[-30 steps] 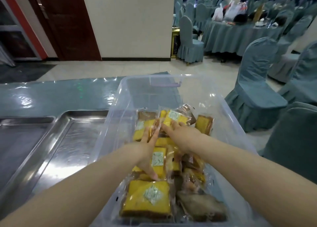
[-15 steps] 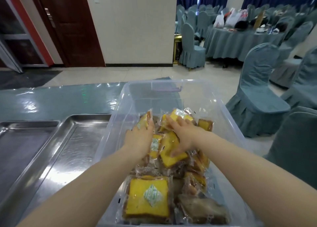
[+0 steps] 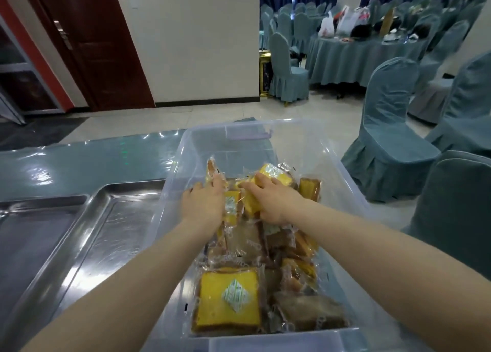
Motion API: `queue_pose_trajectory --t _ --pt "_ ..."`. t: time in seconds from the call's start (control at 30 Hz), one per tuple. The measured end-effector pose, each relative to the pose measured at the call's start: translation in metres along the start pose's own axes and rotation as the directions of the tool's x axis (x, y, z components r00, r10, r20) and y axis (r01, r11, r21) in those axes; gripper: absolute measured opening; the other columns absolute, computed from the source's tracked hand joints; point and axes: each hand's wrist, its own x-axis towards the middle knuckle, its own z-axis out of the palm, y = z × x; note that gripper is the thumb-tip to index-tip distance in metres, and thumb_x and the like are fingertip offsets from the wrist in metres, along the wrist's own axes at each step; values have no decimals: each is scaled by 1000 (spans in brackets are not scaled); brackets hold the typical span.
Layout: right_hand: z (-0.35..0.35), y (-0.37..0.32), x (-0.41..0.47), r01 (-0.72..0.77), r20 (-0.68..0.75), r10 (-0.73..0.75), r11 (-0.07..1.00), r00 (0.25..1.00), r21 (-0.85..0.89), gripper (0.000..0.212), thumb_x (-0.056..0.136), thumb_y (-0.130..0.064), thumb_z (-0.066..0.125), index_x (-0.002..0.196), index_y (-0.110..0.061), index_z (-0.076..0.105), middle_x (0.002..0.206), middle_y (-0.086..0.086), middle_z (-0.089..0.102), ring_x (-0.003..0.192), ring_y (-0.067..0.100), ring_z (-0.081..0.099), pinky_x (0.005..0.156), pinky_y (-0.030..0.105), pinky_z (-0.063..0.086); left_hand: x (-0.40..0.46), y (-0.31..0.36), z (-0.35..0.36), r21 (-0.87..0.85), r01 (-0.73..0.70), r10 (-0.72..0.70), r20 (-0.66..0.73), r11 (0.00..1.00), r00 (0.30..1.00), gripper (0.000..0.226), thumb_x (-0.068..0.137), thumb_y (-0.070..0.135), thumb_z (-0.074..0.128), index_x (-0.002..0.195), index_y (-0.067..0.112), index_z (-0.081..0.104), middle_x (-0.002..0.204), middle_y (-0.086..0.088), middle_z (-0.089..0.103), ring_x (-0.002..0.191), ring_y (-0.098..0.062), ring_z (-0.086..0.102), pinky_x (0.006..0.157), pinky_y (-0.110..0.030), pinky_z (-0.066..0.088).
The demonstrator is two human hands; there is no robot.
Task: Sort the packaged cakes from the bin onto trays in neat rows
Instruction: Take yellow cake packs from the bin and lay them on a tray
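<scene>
Inside the clear bin [image 3: 170,192], head view: both hands work at the far end of the pile of packaged cakes [image 3: 265,242]. The left hand [image 3: 203,205] lies palm-down, and a cake packet [image 3: 212,172] stands on edge at its fingertips. Whether the fingers pinch that packet or only press it cannot be told. The right hand [image 3: 276,201] curls round a yellow cake [image 3: 251,204], thumb and fingers wrapped over the wrapper. The two hands sit just beside each other, not touching.

Most cakes remain in the bin — a large yellow slice [image 3: 229,298] lies nearest the person, below both wrists. Two metal trays [image 3: 87,234] lie left of the left forearm, side by side; no cake is seen on them.

Risk assessment:
- Wrappers are slick and loosely stacked. A light pinch on the standing packet may let it slide back into the pile.
- Lifting two cakes at once may drag neighbouring wrappers along.
- The bin wall stands between the hands and the trays — a low sideways carry would probably strike its rim.

Clearances: open room exists above the bin and over the nearer tray. Covered chairs [image 3: 388,139] stand well apart, right of the right arm.
</scene>
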Motion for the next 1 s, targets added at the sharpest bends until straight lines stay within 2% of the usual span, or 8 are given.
queue_pose_trajectory --t 0.07,0.13,0.23,0.4,0.57,0.7,0.9,1.0 --pt "-2 2 2 -14 54 9 995 999 99 93 83 -20 63 144 -50 0 159 2 -13 144 40 -2 105 58 33 -2 -1 -6 -25 -9 9 -22 1000 1000 53 89 14 59 134 11 30 123 -11 58 119 -32 46 91 -41 41" --pt "-2 6 0 -25 141 6 990 990 137 104 76 -41 73 143 -52 -6 155 0 -27 142 38 -16 110 63 18 -2 -2 -11 -23 -16 15 -62 1000 998 55 87 14 61 133 12 31 119 -10 60 114 -30 50 86 -38 41" --pt "6 10 -5 11 186 13 992 982 -125 114 71 -46 78 144 -50 -10 150 0 -39 138 38 -27 105 69 20 -1 -8 -19 -74 2 -12 -137 997 990 56 87 13 59 134 12 29 110 -10 61 101 -29 55 77 -36 41" --pt "11 5 -4 81 90 -57 955 994 -286 87 93 -10 54 146 -51 -1 155 5 -28 143 42 -12 103 62 34 -3 -20 -20 -280 -25 -35 -210 960 977 66 85 20 64 137 19 24 99 -5 60 85 -23 54 73 -34 44" --pt "-6 1 -6 48 -10 -50 992 999 -120 69 98 -10 44 146 -49 14 160 0 -5 145 33 11 102 50 40 -1 -25 -32 -459 16 -116 -189 888 975 83 82 24 70 145 25 17 136 -8 48 124 -28 46 92 -43 46" --pt "-27 -10 -12 40 -257 -18 996 966 78 63 98 -12 46 145 -46 21 157 0 19 126 29 47 88 39 51 -12 -40 -54 -670 -58 -188 -288 740 939 87 77 39 72 146 29 20 137 2 48 122 -22 48 96 -42 43" --pt "-63 -51 -30 159 -476 2 941 880 299 43 102 -36 32 145 -42 29 153 -8 28 130 23 41 95 33 40 -43 -82 -86 -845 -208 -240 -362 493 901 84 69 51 69 140 40 25 111 35 48 99 12 49 94 -32 42" --pt "-81 -83 -38 244 -556 -24 913 831 326 44 102 -33 35 146 -38 31 153 -6 30 130 22 40 94 28 37 -59 -109 -94 -876 -234 -294 -377 422 878 80 70 48 71 137 45 27 116 28 51 104 8 50 95 -36 44"
